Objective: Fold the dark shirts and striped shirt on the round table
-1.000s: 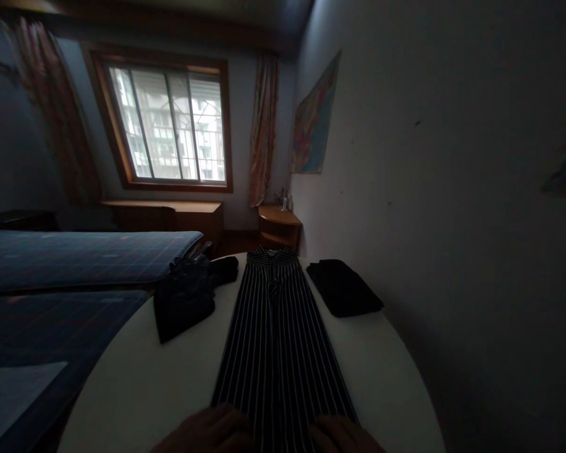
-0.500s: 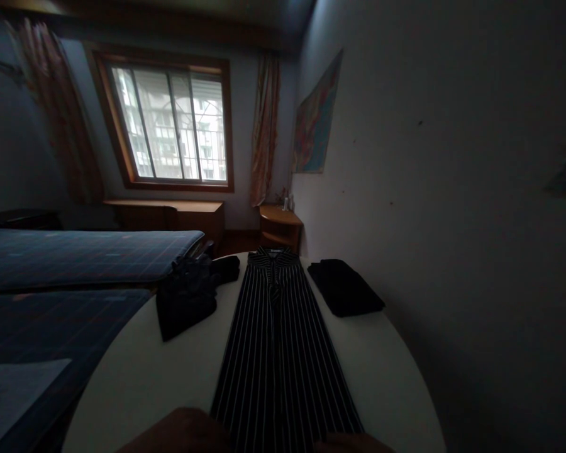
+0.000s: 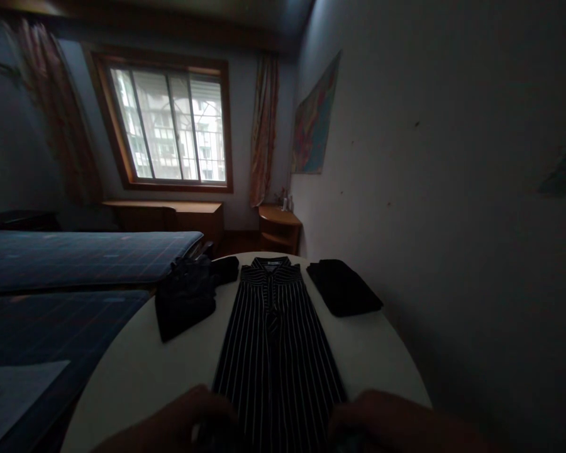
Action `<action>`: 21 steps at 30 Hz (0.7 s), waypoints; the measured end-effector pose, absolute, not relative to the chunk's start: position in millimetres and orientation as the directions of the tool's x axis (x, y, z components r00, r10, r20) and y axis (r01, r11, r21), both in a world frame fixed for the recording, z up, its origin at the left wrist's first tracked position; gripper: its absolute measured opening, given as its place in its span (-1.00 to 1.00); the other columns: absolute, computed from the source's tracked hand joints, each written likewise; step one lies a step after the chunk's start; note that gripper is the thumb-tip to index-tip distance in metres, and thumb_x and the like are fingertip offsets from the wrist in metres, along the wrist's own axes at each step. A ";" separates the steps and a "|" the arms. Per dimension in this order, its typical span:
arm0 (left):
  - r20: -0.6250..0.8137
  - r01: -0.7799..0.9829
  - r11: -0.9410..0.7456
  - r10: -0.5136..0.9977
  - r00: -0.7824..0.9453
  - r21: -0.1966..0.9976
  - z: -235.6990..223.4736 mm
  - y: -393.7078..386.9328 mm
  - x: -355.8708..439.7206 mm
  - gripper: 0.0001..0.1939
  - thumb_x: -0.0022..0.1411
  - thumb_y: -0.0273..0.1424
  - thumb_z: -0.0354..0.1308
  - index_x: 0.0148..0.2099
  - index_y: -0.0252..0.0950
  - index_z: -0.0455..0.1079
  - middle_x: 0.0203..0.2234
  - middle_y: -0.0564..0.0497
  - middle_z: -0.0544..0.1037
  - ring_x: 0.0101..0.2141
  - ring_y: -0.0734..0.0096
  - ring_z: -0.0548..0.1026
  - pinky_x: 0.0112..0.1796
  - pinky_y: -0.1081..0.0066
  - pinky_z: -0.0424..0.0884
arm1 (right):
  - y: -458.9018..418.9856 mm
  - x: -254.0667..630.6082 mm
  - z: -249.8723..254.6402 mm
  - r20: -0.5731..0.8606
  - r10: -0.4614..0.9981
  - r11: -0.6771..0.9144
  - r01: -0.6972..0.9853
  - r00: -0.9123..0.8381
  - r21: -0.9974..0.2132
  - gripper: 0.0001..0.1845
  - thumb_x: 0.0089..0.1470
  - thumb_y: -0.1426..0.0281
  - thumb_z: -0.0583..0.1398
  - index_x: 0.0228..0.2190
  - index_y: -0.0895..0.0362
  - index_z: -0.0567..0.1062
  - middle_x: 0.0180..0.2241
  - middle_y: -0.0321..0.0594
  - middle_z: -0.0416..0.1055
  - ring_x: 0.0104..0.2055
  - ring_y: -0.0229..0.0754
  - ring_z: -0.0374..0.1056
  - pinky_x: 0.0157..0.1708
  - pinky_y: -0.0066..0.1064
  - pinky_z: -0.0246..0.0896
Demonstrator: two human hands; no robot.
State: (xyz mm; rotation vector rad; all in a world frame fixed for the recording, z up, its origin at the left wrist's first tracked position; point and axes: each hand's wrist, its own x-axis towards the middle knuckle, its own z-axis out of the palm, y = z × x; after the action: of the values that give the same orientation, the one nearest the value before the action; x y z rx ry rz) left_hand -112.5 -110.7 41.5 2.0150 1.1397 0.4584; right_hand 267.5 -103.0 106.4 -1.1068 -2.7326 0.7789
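A long dark shirt (image 3: 273, 352) with thin white stripes lies lengthwise on the round pale table (image 3: 141, 371), its collar at the far edge and its sides folded in. My left hand (image 3: 193, 412) is closed on the near left part of the shirt, fingers curled with dark cloth beneath them. On the near right part, my right hand (image 3: 377, 418) is likewise closed round the cloth. Dimness and the bottom of the picture hide the fingertips and the shirt's near end.
A rumpled dark garment (image 3: 188, 299) lies at the table's left, and a folded black garment (image 3: 344, 288) at its right. Beds with blue checked mattresses (image 3: 89, 258) stand to the left. A wall (image 3: 453, 264) runs along the right side. A small corner shelf (image 3: 280, 217) is beyond the table.
Both hands have risen further into view, the right one more so. The shirt's collar has slid slightly towards me from the far table edge, while the side garments stay put.
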 end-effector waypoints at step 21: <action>0.302 0.380 -0.317 0.948 0.101 0.869 21.0 116.1 -76.8 -0.73 0.08 -0.28 0.08 -0.26 -0.32 0.49 -0.36 0.01 0.61 -0.22 0.18 0.52 -0.14 0.31 0.40 | 138.1 220.6 93.7 0.121 0.773 0.620 0.700 -0.623 -0.355 -0.69 0.09 0.42 0.13 -0.16 0.25 0.57 -0.25 -0.13 0.55 -0.23 -0.16 0.41 -0.19 -0.40 0.19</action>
State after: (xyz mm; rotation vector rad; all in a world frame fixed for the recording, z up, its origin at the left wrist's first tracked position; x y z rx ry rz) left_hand -76.8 116.1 21.0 1.7739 1.3019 1.1974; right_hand 220.6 138.1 93.7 -1.2000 -2.5837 0.4009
